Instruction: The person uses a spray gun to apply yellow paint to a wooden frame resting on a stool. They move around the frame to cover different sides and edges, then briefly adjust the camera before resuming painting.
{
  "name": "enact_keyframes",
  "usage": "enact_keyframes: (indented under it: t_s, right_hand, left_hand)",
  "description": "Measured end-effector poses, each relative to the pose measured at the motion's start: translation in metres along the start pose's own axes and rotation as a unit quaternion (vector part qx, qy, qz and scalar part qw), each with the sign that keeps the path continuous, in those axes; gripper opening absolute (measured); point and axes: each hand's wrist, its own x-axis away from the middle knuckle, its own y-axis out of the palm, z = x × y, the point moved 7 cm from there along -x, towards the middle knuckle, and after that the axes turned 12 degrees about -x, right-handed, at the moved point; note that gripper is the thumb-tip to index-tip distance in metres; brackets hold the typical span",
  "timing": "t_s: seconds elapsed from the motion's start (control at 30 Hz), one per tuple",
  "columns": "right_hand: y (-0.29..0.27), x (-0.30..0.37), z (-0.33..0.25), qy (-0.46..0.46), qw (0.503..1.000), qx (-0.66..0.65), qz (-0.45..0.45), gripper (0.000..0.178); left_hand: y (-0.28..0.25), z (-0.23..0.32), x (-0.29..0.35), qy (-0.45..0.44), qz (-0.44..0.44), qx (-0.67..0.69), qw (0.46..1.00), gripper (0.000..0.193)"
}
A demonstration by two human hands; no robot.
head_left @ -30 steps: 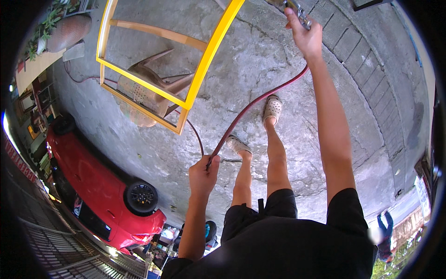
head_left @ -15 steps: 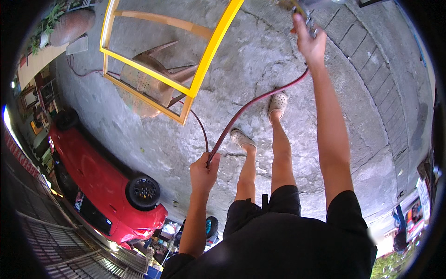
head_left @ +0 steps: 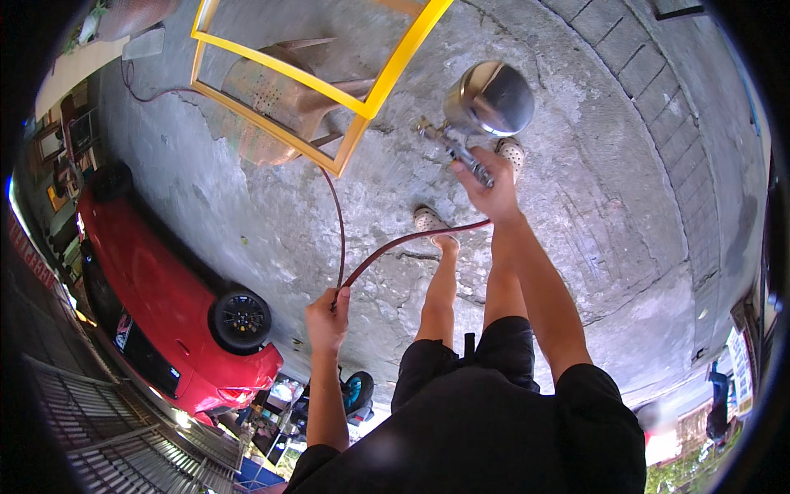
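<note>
My right hand point(head_left: 492, 188) is wrapped round the handle of a metal spray gun point(head_left: 457, 151) with a shiny round cup point(head_left: 490, 99) on it. The nozzle points left, toward a yellow-painted wooden frame point(head_left: 336, 92). A dark red hose point(head_left: 403, 240) runs from the base of the gun to my left hand point(head_left: 328, 319), whose fingers are closed on it. Beyond that hand the hose loops back up toward the frame. The frame rests over a brown chair or stool point(head_left: 276, 103) speckled with paint; its far end is cut off by the picture's upper edge.
A red car point(head_left: 169, 305) stands on the left, beside metal grating point(head_left: 107, 428). The floor is rough grey concrete point(head_left: 592, 239), with a lined paved strip point(head_left: 650, 90) at the right. A large clay pot point(head_left: 132, 18) sits far left. Behind are a motorbike wheel point(head_left: 359, 391) and clutter.
My right hand has swung the spray gun left and nearer to me, bringing its cup fully into view. My left hand has shifted slightly left and down with the hose.
</note>
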Motion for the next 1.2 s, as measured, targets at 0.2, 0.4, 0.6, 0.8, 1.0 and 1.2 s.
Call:
enact_keyframes:
  t_s: [0.2, 0.4, 0.6, 0.8, 1.0, 1.2]
  right_hand:
    - [0.029, 0.029, -0.021, -0.005, 0.996, -0.004, -0.084, 0.033]
    - [-0.022, -0.028, -0.023, -0.039, 0.994, 0.103, 0.003, 0.04]
    - [-0.126, -0.147, -0.034, 0.037, 0.988, 0.087, 0.118, 0.053]
    - [-0.21, -0.232, -0.072, -0.053, 0.964, 0.138, 0.22, 0.052]
    - [-0.251, -0.259, -0.121, -0.126, 0.943, 0.058, 0.304, 0.052]
    - [-0.219, -0.229, -0.119, 0.013, 0.972, 0.12, 0.201, 0.042]
  left_hand:
    - [-0.002, -0.013, 0.006, 0.005, 0.009, -0.015, 1.0, 0.033]
    - [0.003, 0.021, -0.005, -0.004, -0.028, 0.009, 1.0, 0.031]
    - [0.006, 0.103, -0.033, 0.008, -0.039, 0.084, 0.996, 0.029]
    - [0.01, 0.191, -0.058, 0.044, -0.062, 0.15, 0.986, 0.029]
    - [0.012, 0.213, -0.07, 0.066, -0.04, 0.158, 0.984, 0.031]
    - [0.019, 0.182, -0.064, 0.035, -0.066, 0.148, 0.986, 0.036]
